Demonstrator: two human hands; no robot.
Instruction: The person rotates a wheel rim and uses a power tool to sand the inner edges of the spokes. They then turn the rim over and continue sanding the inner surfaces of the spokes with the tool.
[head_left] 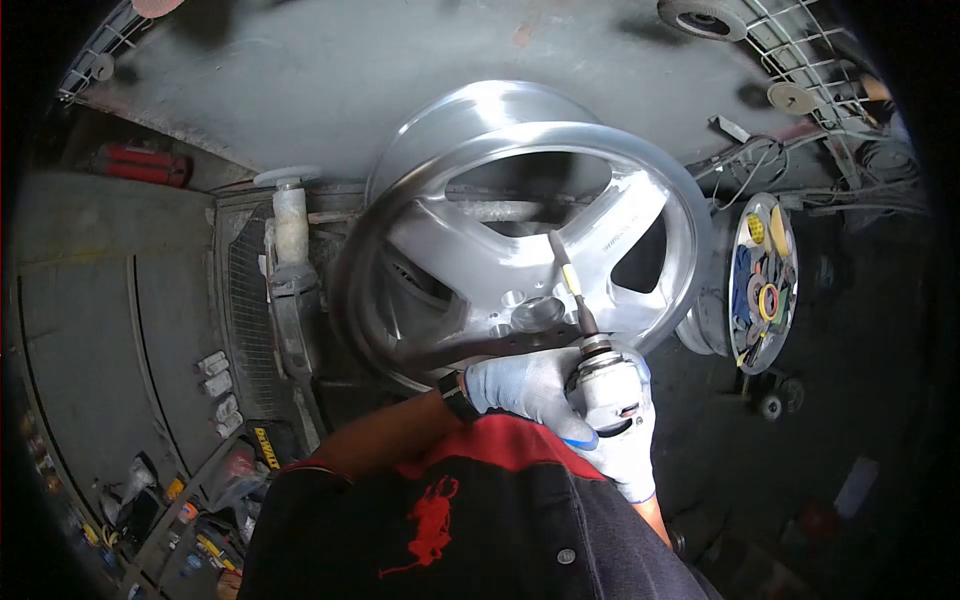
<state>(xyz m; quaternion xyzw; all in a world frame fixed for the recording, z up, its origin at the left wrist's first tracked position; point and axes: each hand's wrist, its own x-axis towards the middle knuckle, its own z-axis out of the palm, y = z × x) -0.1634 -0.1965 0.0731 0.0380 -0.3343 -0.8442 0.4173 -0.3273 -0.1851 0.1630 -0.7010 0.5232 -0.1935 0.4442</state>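
"Grey wall fills twelve o'clock behind it all, so what's nearest?"

"Two gloved hands, both clenched round a power tool! Left hand sits at its nine o'clock, right hand at five, probably paired to steady the weight."

"And the pose?"

"Left forearm lies across the torso, wristwatch showing; right wrist is low, tucked close to the body. Fingers curl about the casing, though some hide behind it."

"Where's it pointing?"

"Eleven o'clock! Its rod slants over the big metal wheel, which stands just ahead, face-on, likely so the spokes are within reach. Tip touching? Can't tell."

"Further out?"

"Two o'clock: another wheel, its face loaded with tape rolls and oddments, apparently serving as a handy tray. Way off at ten, a red cylinder lies sideways, well apart from the hands."
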